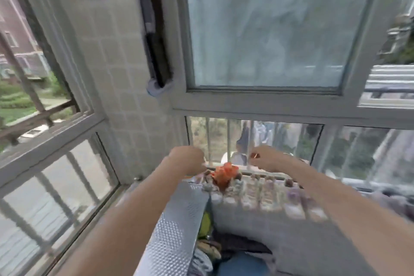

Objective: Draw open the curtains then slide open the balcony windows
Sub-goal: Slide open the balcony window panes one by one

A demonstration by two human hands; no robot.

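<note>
The front balcony window sash (266, 27) has cloudy glass in a white frame and sits at the left of its track. To its right is an open gap (394, 29) showing buildings outside. The left side window (24, 63) shows a garden and a railing. No curtain is in view. Both bare arms reach forward, low, in front of the fixed lower pane (253, 139). My left hand (187, 159) is curled into a fist with nothing seen in it. My right hand (266, 158) has its fingers curled in and touches no frame. The picture is blurred by motion.
An orange object (224, 173) lies on a patterned cloth (264, 195) over the ledge below the hands. A silver embossed panel (177, 231) stands at bottom centre. A long-handled tool (154, 29) hangs on the tiled wall pillar (116, 63). Metal bars (228, 141) run outside the lower pane.
</note>
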